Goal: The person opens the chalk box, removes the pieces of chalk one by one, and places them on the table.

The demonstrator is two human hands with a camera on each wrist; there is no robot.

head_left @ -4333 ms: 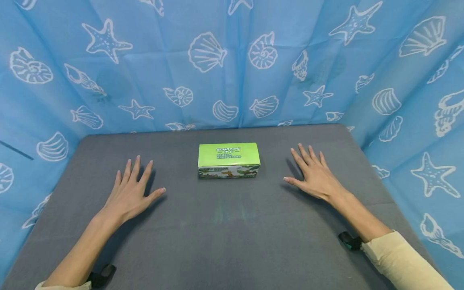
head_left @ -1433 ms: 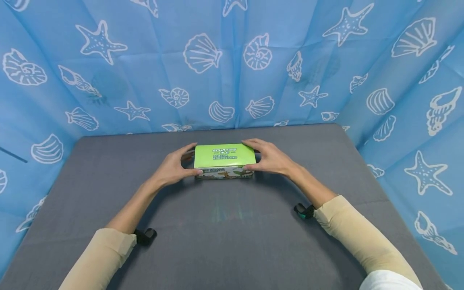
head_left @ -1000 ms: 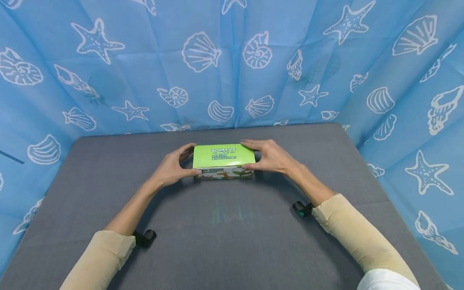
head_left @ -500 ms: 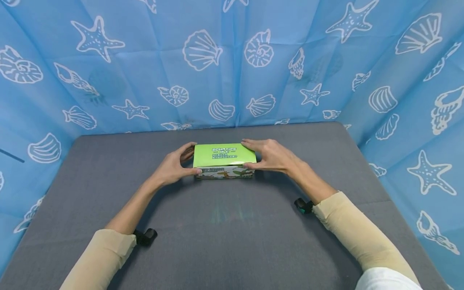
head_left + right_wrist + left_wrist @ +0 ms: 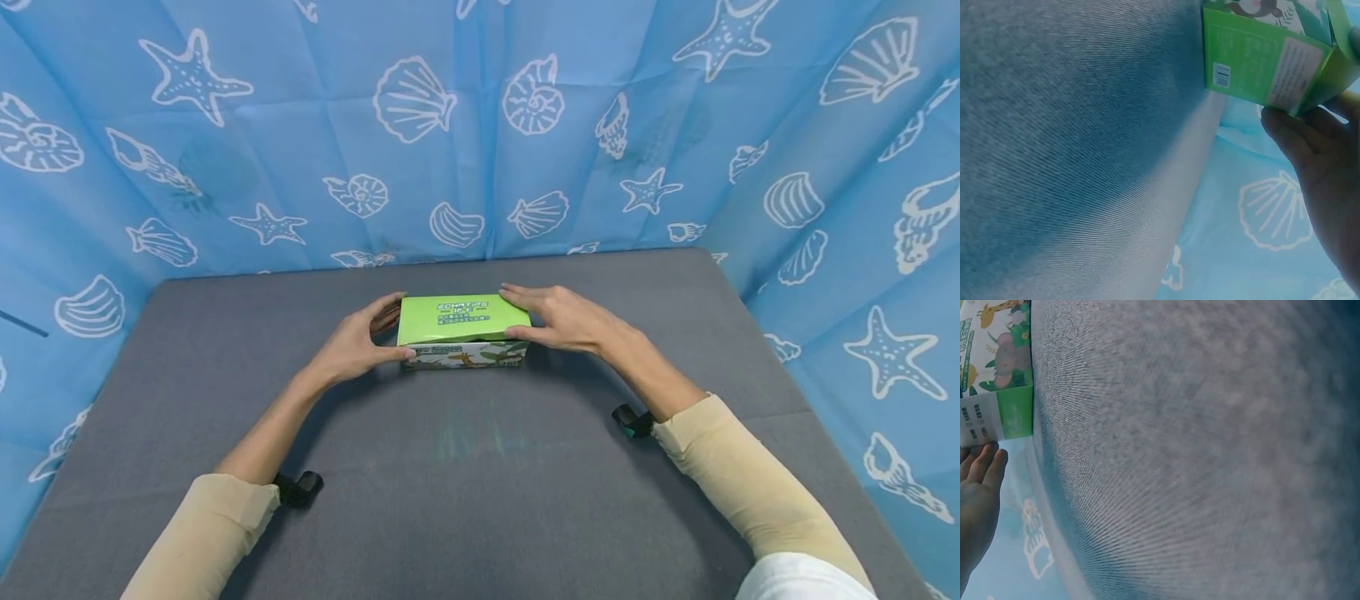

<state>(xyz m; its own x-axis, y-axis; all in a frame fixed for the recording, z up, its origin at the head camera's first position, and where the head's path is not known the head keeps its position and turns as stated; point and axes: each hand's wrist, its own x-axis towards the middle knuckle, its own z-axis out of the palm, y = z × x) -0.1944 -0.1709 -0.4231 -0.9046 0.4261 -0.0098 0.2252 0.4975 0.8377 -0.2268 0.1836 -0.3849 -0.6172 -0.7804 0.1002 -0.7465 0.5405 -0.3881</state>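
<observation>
A small cardboard box [image 5: 465,357] with animal pictures on its front sits on the grey table. Its bright green lid [image 5: 463,318] is raised a little at the front right, leaving a dark gap under the edge. My left hand [image 5: 351,346] grips the left end, thumb on the front face and fingers behind. At the other end my right hand [image 5: 573,321] pinches the lid, thumb at its front edge and fingers at the back corner. The right wrist view shows the green end panel [image 5: 1244,59] with a barcode, and the lid flap [image 5: 1341,31] standing off the box.
The grey cloth-covered table [image 5: 480,483] extends around the box. A blue curtain [image 5: 480,133] with white shells and starfish hangs behind and along both sides. Black wrist straps [image 5: 300,490] sit beside the beige sleeves.
Both hands came in from the table's sides to the box's ends. Over the last half second the lid's front right edge has risen with my right thumb; the left hand holds still.
</observation>
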